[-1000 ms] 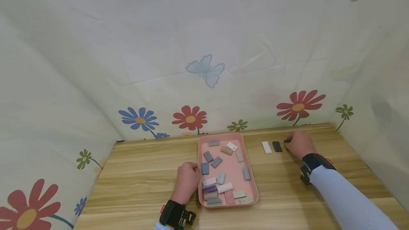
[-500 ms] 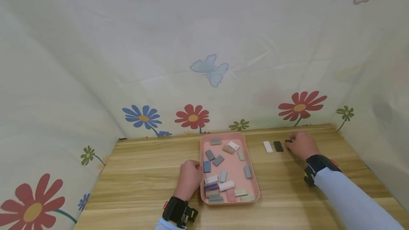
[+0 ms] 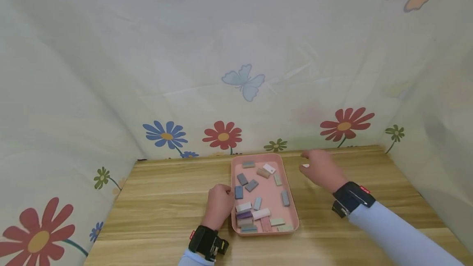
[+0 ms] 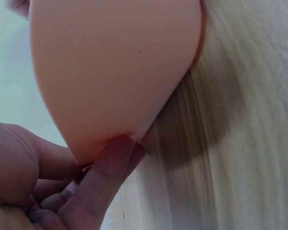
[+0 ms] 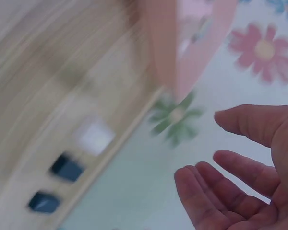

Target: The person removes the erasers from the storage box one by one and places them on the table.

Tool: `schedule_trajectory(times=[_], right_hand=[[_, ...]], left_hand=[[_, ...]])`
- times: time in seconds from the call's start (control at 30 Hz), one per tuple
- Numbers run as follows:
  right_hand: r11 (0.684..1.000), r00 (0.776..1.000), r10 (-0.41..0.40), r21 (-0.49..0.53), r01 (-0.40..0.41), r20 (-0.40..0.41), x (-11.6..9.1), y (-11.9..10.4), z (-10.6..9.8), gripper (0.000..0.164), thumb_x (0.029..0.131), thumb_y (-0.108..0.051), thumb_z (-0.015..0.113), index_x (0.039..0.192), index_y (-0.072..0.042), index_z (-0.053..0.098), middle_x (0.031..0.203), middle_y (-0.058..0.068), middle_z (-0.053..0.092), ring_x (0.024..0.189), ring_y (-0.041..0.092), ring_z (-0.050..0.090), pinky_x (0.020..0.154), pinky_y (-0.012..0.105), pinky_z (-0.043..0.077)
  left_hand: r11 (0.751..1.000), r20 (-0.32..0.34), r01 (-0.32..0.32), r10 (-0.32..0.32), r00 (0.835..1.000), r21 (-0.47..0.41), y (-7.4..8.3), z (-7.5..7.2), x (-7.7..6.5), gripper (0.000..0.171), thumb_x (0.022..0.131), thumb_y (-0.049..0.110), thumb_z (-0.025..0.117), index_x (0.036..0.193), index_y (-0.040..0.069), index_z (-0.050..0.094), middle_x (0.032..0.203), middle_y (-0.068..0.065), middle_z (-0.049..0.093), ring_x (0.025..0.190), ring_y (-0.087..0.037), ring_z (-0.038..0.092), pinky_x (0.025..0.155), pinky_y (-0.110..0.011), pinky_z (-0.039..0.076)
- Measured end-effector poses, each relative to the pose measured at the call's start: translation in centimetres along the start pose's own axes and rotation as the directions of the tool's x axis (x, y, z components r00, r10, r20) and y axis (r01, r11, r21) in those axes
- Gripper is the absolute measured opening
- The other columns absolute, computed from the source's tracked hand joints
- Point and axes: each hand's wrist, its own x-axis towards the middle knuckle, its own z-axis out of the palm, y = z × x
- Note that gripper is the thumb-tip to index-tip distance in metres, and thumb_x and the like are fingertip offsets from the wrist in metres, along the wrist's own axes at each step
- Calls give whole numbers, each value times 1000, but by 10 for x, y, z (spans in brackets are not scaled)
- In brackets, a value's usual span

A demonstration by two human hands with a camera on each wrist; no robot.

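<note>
A pink tray (image 3: 267,192) holds several small rectangular blocks in white, grey, blue, purple, brown and pale green. My left hand (image 3: 219,202) pinches the tray's left side with thumb and fingers, as the left wrist view shows at the tray wall (image 4: 120,62). Right of the tray, my right hand (image 3: 322,169) is over the table, thumb and fingers apart, holding nothing. In the right wrist view, a white block (image 5: 94,135) and two dark blocks, one dark block (image 5: 66,167) nearer the white one, lie in a row on the table. My right hand hides most of this row in the head view.
The wooden table (image 3: 166,200) extends to both sides of the tray. A flowered cloth (image 3: 184,73) hangs along its back edge and both sides. Inside the tray, some blocks overlap near the front, including a purple block (image 3: 244,215).
My right hand has let go of the rightmost dark block and moved left toward the tray. The left hand has stayed at the tray's left side.
</note>
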Motion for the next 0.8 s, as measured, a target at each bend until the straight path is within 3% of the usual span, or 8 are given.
schedule_trajectory(times=[0.13,0.33,0.53,0.8], right_hand=[[999,999,-44,-1,44,28,-8,-41,9,39,79,-21,70,112,0,64,107,17,67,95,28,64,77,42,52],[996,980,67,37,-76,189,-24,-86,32,39,80,-25,71,111,-4,64,79,3,62,59,12,54,51,26,42],[989,954,125,43,-142,273,-34,-97,48,25,82,-28,69,87,-5,61,64,3,51,54,15,50,48,27,36],[981,931,166,42,-190,326,-34,-99,59,23,85,-28,66,86,-6,58,65,6,53,49,17,52,44,28,38]], left_hand=[[1000,6,-3,3,1000,-5,-1,0,1,22,88,10,54,96,1,72,85,-8,68,65,-13,61,50,-25,47],[1000,4,-23,23,1000,-3,-2,0,0,21,88,10,54,93,0,72,80,-7,66,60,-12,60,47,-25,45],[999,-14,-39,39,999,18,-2,0,0,21,87,10,55,93,1,73,81,-7,68,61,-11,60,47,-24,45],[999,-12,-48,49,999,15,-4,0,1,21,87,10,55,95,1,72,86,-9,69,63,-12,61,48,-24,46]])
